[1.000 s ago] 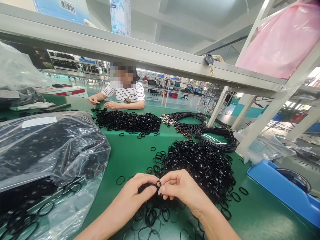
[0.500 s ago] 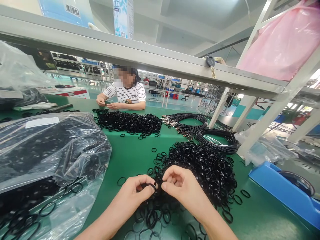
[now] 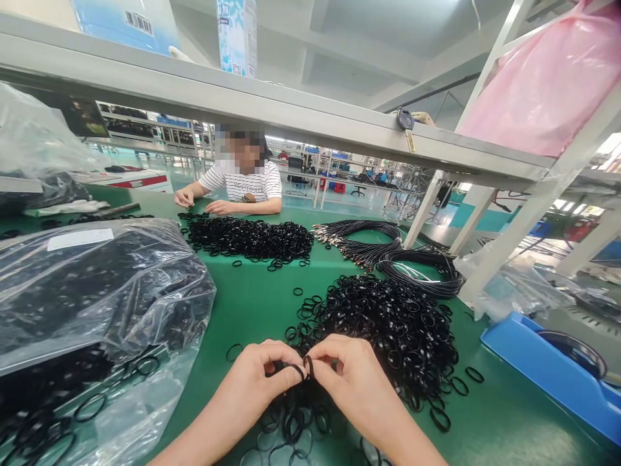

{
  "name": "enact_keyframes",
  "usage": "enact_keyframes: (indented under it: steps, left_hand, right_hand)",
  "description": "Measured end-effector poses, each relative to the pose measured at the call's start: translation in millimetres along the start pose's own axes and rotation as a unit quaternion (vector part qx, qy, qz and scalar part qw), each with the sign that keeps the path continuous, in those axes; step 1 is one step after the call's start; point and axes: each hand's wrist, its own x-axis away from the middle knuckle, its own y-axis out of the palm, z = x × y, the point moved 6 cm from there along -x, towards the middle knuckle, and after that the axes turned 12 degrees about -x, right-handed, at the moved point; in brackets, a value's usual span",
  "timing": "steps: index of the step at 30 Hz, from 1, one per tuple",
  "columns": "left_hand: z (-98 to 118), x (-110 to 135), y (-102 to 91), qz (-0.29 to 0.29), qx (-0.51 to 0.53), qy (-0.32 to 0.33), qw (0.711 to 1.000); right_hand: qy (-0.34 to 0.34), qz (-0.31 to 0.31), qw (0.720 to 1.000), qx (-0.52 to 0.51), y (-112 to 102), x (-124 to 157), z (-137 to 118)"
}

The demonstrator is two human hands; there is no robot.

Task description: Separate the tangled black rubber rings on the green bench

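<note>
My left hand [image 3: 264, 375] pinches a black rubber ring [image 3: 297, 370] between thumb and fingers. Right beside it, my right hand [image 3: 347, 372] is closed in a pinch on another black ring [image 3: 309, 367]. The fingertips of both hands meet or nearly meet. Just behind and to the right of them lies a big heap of black rings [image 3: 388, 323] on the green tabletop [image 3: 257, 291]. More loose rings [image 3: 294, 424] are scattered below my wrists, partly on clear plastic.
A clear plastic bag of black rings [image 3: 160, 278] fills the left side. Across the table a person [image 3: 250, 184] sits behind a second ring pile [image 3: 252, 239]. Coiled black cables [image 3: 417, 268], a blue bin [image 3: 543, 369] and an overhead shelf [image 3: 291, 110] stand around.
My right hand has moved left, closing the gap to my left hand, and a ring now shows at its fingertips. The person opposite has spread their hands apart.
</note>
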Motion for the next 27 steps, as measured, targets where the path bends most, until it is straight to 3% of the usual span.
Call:
enact_keyframes:
  steps: [9,14,18,20,22,25,27]
  left_hand:
    - [8,5,1.0,0.012,-0.078,0.013,0.997]
    - [9,6,1.9,0.054,-0.123,0.032,0.990]
    - [6,6,2.2,0.073,-0.131,0.025,0.988]
    - [4,6,1.8,0.079,-0.124,0.019,0.989]
    - [2,6,1.1,0.082,-0.118,0.014,0.990]
    - [2,5,-0.6,0.078,-0.113,0.000,0.991]
    - [3,5,-1.4,0.067,-0.103,-0.007,0.992]
  right_hand:
    - [-0.077,0.009,0.982,0.174,7,7,-10]
    - [-0.182,0.061,0.929,0.315,20,11,-16]
    - [-0.226,0.119,0.899,0.355,29,14,-16]
    - [-0.221,0.129,0.905,0.341,31,14,-14]
    - [-0.186,0.119,0.929,0.296,29,11,-10]
    - [-0.075,0.069,0.979,0.174,23,5,-1]
    - [-0.004,0.037,0.995,0.091,19,3,4]
